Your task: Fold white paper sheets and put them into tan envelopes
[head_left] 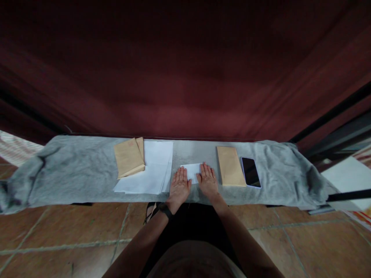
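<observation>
A small white sheet of paper (193, 170), apparently folded, lies flat on the grey cloth in front of me. Over its left end rests my left hand (180, 186), palm down with the fingers stretched out. My right hand (208, 180) lies flat over the right end, fingers extended as well. The middle of the paper shows between the two hands; its ends are hidden under them. To the left is a stack of larger white sheets (155, 173), and to the right a brown envelope (230, 166).
Several brown envelopes (129, 156) lie partly over the white stack. A phone (251, 172) with a dark screen sits right of the single envelope. Grey cloth (78, 170) covers the narrow table. A dark red panel (185, 96) rises behind it.
</observation>
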Available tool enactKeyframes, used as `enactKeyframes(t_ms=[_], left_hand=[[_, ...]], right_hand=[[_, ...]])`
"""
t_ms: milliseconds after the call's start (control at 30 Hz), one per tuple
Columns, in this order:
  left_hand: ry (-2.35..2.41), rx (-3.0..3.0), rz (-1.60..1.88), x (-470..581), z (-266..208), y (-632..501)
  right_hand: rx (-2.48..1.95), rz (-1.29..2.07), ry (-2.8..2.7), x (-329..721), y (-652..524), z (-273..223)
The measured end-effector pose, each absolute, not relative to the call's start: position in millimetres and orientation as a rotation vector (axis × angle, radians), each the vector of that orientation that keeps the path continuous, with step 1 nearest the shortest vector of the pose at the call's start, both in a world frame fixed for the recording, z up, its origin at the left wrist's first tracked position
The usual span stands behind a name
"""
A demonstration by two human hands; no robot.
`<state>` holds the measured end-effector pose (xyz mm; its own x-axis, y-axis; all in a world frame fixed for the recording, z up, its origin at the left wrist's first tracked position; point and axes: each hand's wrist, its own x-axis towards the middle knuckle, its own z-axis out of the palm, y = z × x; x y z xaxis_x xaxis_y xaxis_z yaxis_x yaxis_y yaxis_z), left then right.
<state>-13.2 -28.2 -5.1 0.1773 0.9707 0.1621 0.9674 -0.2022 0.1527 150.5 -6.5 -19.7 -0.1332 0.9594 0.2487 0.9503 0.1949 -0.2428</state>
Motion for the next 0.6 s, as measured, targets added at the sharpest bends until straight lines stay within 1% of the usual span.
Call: enactKeyframes(t_ms=[167,233,300,433,500,567,600], left_hand=[[2.001,2.377,0.343,-23,8,-38],[1.962,2.385,0.395,-35,18,-37],[2.02,2.321,0.512,-58,31,-30],[2.32,1.974,0.718,-137,57,-3],[2.517,1.651,0.759,-182,65,10],[2.605,1.456,0.767,-218,67,20],[2.602,1.27,0.785,-232,67,23]], right_hand=[[-1.797,-0.034,-2.078,153,-12,-26],[-1.786,-0.048,-2.074,152,-12,-28],[-1.781,-0.066,-2.076,152,-12,-30],[-1.773,-0.098,-2.08,153,-11,-34],[-1.761,-0.104,-2.081,154,-11,-36],[-1.754,-0.108,-2.082,155,-10,-37],[-1.753,-0.109,-2.082,155,-10,-38]])
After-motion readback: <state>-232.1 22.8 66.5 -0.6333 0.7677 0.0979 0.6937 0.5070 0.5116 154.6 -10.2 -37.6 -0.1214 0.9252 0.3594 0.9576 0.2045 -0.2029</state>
